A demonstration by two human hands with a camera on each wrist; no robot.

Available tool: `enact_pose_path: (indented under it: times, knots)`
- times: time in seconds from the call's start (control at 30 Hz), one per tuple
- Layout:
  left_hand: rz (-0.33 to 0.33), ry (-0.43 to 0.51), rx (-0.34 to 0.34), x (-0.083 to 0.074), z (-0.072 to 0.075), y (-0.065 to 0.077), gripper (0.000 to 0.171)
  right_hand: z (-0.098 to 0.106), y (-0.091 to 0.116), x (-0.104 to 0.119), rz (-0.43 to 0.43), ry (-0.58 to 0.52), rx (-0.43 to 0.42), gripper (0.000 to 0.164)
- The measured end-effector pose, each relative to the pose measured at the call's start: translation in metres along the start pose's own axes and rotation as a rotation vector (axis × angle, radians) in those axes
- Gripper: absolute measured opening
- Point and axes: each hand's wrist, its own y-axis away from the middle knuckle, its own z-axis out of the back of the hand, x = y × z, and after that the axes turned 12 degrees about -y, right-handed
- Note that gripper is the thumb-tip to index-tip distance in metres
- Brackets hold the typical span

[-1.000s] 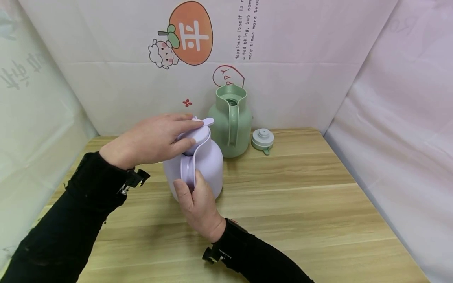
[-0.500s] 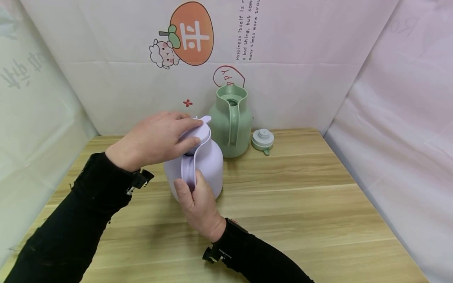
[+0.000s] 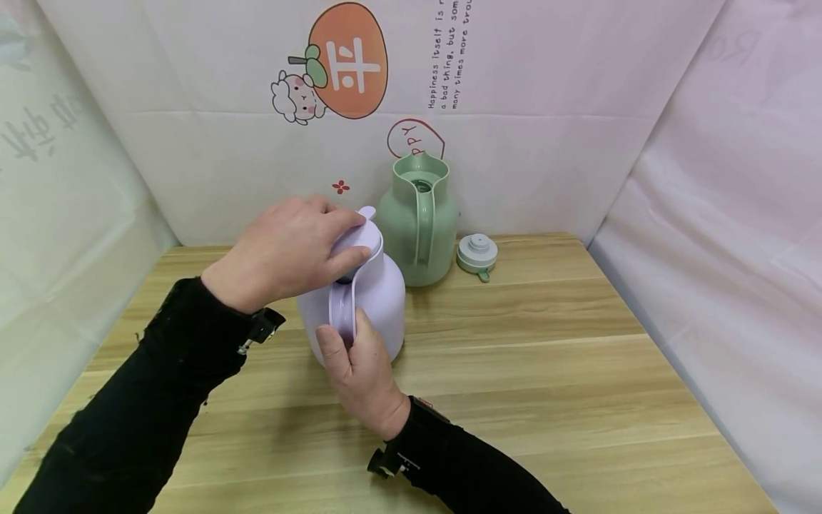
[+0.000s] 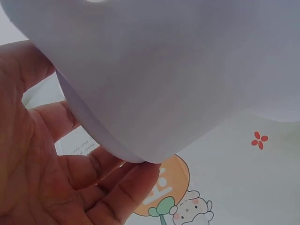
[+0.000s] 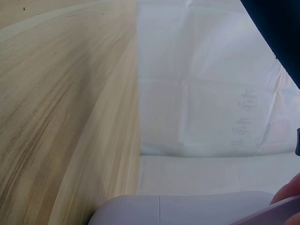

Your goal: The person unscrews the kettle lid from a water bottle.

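A lavender thermos jug [image 3: 383, 303] stands upright on the wooden table, its handle turned toward me. My right hand [image 3: 366, 378] grips that handle from the near side, thumb on the left. From the left, my left hand [image 3: 292, 250] holds the lavender lid [image 3: 357, 241] in the jug's mouth, thumb on the near edge and fingers round the far side. The lid's small tab [image 3: 367, 213] points away, toward the back. In the left wrist view, the fingers [image 4: 124, 187] curl round the lid's rim. Only a sliver of the right hand shows in the right wrist view.
A green thermos jug [image 3: 420, 228] with an uncovered mouth stands close behind the lavender one. To its right a grey-and-green lid [image 3: 477, 255] lies on the wooden table [image 3: 546, 385]. A printed white cloth [image 3: 533, 143] hangs at the back and sides.
My left hand has turned a little and shifted slightly right; the lid's tab has swung from the right toward the back. The right hand and the lavender jug stay in place.
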Motion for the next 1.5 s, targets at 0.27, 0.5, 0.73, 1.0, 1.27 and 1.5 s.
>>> enact_pose_path:
  times: [0.27, 0.5, 0.73, 1.0, 1.27, 1.5]
  knots:
    - [0.053, -0.057, -0.016, -0.005, 0.000, -0.002, 0.044, 0.001, 0.001, 0.000, -0.006, -0.018, 0.010, 0.031]
    - [0.097, -0.114, -0.013, -0.009, -0.002, -0.005, 0.051, 0.001, 0.001, 0.000, -0.004, -0.015, 0.013, 0.026]
    - [0.166, -0.149, 0.012, -0.012, -0.002, -0.007, 0.057, 0.001, 0.001, 0.001, -0.016, -0.016, 0.013, 0.028]
    - [0.152, -0.166, -0.056, -0.009, -0.005, -0.002, 0.057, 0.001, 0.001, 0.000, -0.014, -0.029, 0.020, 0.030]
    - [0.060, -0.003, 0.011, 0.007, 0.001, 0.002, 0.059, 0.000, 0.001, 0.000, -0.012, -0.007, 0.012, 0.028]
    - [-0.115, 0.211, 0.119, 0.022, 0.010, 0.001, 0.059, 0.000, 0.001, -0.001, -0.001, 0.005, 0.004, 0.028]
